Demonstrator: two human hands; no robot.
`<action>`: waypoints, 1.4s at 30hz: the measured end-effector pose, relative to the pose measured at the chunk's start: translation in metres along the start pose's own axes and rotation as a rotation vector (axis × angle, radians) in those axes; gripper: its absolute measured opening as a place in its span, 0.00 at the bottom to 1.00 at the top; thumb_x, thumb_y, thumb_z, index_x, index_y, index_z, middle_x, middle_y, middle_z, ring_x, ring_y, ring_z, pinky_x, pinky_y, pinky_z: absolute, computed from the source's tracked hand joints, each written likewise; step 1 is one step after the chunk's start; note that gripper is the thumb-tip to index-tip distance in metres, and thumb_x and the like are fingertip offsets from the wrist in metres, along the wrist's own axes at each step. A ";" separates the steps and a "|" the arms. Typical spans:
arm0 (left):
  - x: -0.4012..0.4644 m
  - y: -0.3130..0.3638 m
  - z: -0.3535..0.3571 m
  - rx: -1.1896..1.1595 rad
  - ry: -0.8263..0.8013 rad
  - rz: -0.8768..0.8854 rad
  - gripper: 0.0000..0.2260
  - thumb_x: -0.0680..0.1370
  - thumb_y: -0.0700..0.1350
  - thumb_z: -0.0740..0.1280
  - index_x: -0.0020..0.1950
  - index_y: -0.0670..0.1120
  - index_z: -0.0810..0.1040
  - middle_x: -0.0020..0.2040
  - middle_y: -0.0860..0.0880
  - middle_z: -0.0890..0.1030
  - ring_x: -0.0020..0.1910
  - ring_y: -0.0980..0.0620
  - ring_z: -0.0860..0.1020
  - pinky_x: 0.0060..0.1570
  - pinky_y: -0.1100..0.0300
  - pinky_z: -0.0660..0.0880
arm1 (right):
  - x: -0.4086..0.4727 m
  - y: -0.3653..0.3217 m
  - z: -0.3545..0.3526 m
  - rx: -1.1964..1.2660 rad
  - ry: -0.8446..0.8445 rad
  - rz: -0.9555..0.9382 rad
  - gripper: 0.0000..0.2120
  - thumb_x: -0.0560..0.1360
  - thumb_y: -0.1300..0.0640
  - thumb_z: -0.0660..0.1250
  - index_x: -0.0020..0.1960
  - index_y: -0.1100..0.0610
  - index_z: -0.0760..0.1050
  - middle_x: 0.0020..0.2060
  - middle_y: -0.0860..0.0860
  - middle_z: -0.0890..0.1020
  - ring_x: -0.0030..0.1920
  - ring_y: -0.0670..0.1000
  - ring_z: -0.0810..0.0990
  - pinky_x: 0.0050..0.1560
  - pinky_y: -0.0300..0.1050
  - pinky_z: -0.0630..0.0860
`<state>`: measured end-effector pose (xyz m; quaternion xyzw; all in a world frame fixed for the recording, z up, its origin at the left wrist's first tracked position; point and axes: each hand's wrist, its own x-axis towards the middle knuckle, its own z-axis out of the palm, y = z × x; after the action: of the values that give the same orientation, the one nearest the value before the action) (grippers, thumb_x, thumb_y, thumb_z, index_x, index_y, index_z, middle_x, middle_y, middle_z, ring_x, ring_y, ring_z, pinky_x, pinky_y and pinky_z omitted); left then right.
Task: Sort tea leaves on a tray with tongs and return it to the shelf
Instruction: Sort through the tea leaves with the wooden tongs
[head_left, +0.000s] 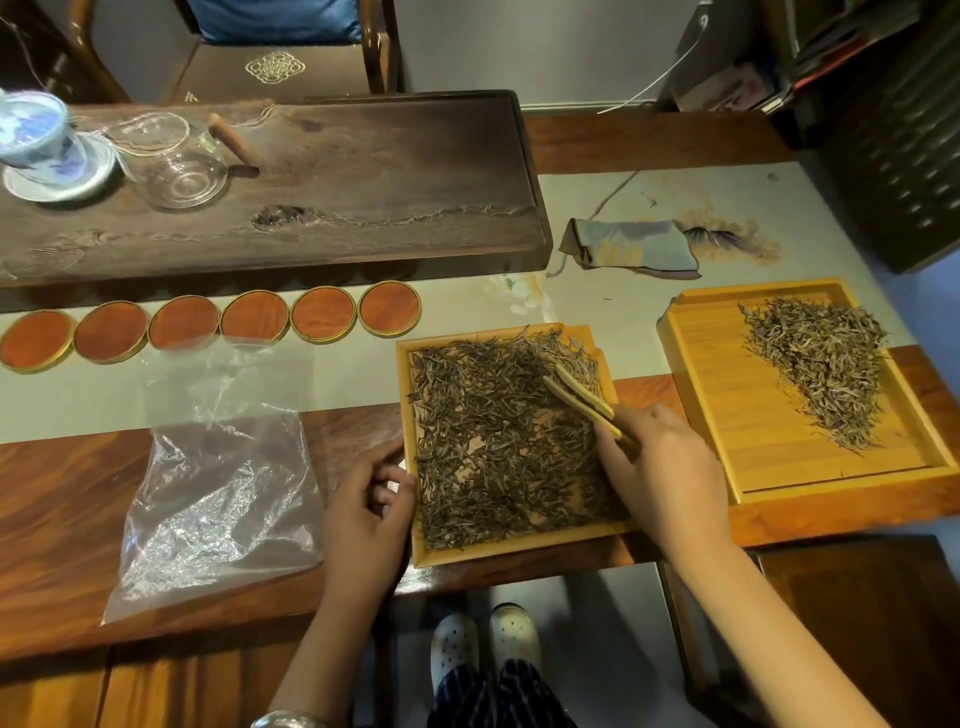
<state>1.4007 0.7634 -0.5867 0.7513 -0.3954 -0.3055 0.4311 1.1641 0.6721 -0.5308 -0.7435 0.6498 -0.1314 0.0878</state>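
The left hand (366, 512) rests against the near tray's (519, 552) left rim, fingers loosely curled and holding nothing. The right hand (662, 475) grips bamboo tongs (584, 402), tips narrow, over the tea leaves (498, 441) spread in it. Farther right, a second tray (727, 405) holds paler leaves (823, 371).

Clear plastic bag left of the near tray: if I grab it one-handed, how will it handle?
The plastic bag lies flat and crinkled on the table, so it is probably floppy and very light, likely to sag from wherever it is pinched. Its glossy film may slide on the wood if pushed. It looks empty, though that is hard to confirm.
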 end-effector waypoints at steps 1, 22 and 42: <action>0.000 0.000 0.000 0.000 0.003 -0.006 0.10 0.75 0.35 0.68 0.54 0.45 0.79 0.35 0.55 0.79 0.31 0.63 0.74 0.31 0.77 0.68 | 0.002 0.000 0.000 0.004 0.009 -0.001 0.11 0.75 0.50 0.67 0.53 0.54 0.80 0.38 0.53 0.76 0.35 0.58 0.79 0.30 0.41 0.67; 0.000 0.003 0.000 -0.008 0.006 -0.026 0.10 0.74 0.35 0.69 0.51 0.48 0.78 0.37 0.54 0.80 0.32 0.64 0.75 0.33 0.77 0.68 | -0.010 -0.010 -0.008 -0.001 -0.081 -0.086 0.13 0.76 0.50 0.65 0.57 0.53 0.79 0.40 0.51 0.76 0.36 0.54 0.79 0.30 0.46 0.76; 0.001 0.001 -0.003 -0.024 -0.022 0.016 0.21 0.74 0.37 0.69 0.52 0.65 0.74 0.38 0.55 0.80 0.32 0.63 0.74 0.34 0.74 0.70 | -0.052 -0.030 -0.004 0.134 -0.131 -0.324 0.10 0.69 0.56 0.75 0.49 0.57 0.82 0.37 0.52 0.80 0.31 0.52 0.80 0.21 0.44 0.73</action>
<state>1.4029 0.7633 -0.5849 0.7397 -0.4023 -0.3149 0.4381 1.1850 0.7281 -0.5219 -0.8379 0.5042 -0.1382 0.1570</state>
